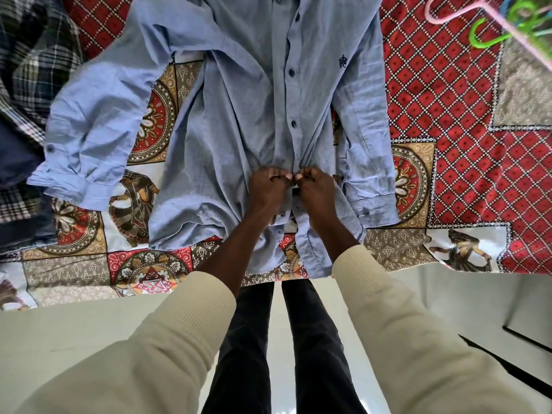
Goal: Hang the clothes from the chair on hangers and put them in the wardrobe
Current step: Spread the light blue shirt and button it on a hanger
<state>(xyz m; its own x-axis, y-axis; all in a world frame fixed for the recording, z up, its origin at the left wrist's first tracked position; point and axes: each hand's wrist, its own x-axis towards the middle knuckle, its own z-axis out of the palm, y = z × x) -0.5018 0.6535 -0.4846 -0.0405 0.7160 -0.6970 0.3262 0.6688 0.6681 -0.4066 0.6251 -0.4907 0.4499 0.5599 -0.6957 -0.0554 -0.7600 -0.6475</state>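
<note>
A light blue long-sleeved shirt [239, 94] with dark buttons lies face up on the patterned bedspread [448, 100], collar away from me, sleeves spread to both sides. My left hand [267, 188] and my right hand [315, 189] meet at the button placket low on the shirt front. Each hand pinches one edge of the placket with curled fingers, and the fabric bunches up around them. Pink and green plastic hangers [490, 25] lie at the far right corner of the bed.
A pile of plaid and dark clothes [27, 85] sits at the left edge of the bed. The bed's front edge runs across the middle of the view, with pale floor [74, 330] below it and my legs against the bed.
</note>
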